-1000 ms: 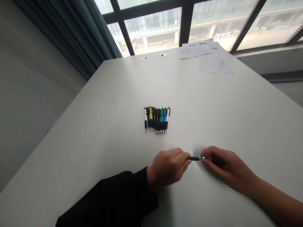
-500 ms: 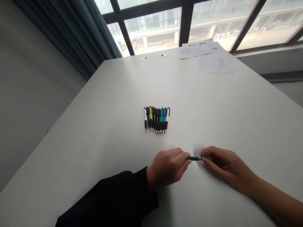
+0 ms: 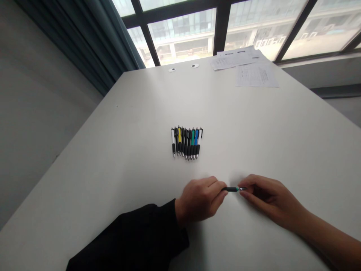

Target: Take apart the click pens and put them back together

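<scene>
My left hand [image 3: 200, 199], coming from a black sleeve, is closed around a pen [image 3: 231, 189] lying roughly level above the table. The pen's dark grip and a bit of green at its end stick out to the right; the rest is hidden in the fist. Between the thumb and fingertips of my right hand [image 3: 273, 201] is a small silver pen tip [image 3: 242, 188], right at the pen's end. I cannot tell whether tip and pen are joined. Beyond the hands lies a row of several pens [image 3: 186, 145], with white, black, yellow, green and blue barrels.
The white table [image 3: 126, 150] reaches back to the window. Printed papers [image 3: 256, 75] lie at its far right corner, and two round cable-hole covers [image 3: 195, 66] sit along the far edge. A dark curtain [image 3: 113, 41] hangs at the left.
The fingertips of my right hand have shifted slightly around the silver tip, which shows a little more plainly. My left hand and the row of pens have stayed put.
</scene>
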`<state>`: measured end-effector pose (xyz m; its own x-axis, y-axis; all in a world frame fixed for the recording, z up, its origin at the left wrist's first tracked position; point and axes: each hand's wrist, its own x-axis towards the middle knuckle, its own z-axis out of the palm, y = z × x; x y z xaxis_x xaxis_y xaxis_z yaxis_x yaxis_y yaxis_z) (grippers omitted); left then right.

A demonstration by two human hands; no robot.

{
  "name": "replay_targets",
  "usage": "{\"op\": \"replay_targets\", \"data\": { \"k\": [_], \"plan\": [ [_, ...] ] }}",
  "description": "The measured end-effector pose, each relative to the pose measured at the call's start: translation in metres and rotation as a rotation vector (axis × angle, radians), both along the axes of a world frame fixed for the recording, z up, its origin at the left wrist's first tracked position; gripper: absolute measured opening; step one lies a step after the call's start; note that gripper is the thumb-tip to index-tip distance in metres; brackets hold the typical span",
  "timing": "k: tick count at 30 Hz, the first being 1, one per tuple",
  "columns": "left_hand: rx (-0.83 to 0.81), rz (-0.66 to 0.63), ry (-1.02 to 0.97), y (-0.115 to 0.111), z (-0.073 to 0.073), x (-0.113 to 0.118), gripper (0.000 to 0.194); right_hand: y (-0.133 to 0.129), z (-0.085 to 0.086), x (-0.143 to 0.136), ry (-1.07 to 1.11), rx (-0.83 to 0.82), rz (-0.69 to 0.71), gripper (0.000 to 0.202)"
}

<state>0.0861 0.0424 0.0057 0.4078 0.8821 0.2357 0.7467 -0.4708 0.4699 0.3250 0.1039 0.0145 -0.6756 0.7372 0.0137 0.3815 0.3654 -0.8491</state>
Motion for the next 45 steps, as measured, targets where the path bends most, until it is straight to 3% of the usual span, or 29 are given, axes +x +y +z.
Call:
{"op": "replay_targets", "data": {
  "k": [4, 11, 23, 34, 39, 45],
  "plan": [
    [0.009, 0.024, -0.013, 0.000, 0.000, 0.001, 0.019, 0.000, 0.000, 0.000, 0.055, -0.009, -0.011, 0.011],
    [0.023, 0.048, -0.035, -0.001, 0.000, 0.002, 0.016, 0.010, -0.004, 0.004, -0.041, 0.238, -0.210, 0.009],
    [0.038, 0.043, -0.029, 0.000, 0.000, 0.002, 0.014, 0.011, -0.008, 0.003, -0.049, 0.291, -0.036, 0.024],
    [0.040, 0.045, -0.019, 0.000, -0.002, 0.002, 0.014, 0.011, -0.011, 0.001, -0.068, 0.287, -0.035, 0.026],
    [0.039, 0.046, -0.011, 0.000, -0.002, 0.001, 0.015, 0.008, -0.005, 0.002, -0.035, 0.251, -0.045, 0.021],
    [0.033, 0.040, -0.010, 0.001, 0.000, 0.002, 0.015, 0.003, 0.003, 0.003, 0.061, 0.257, 0.067, 0.019]
  ]
}}
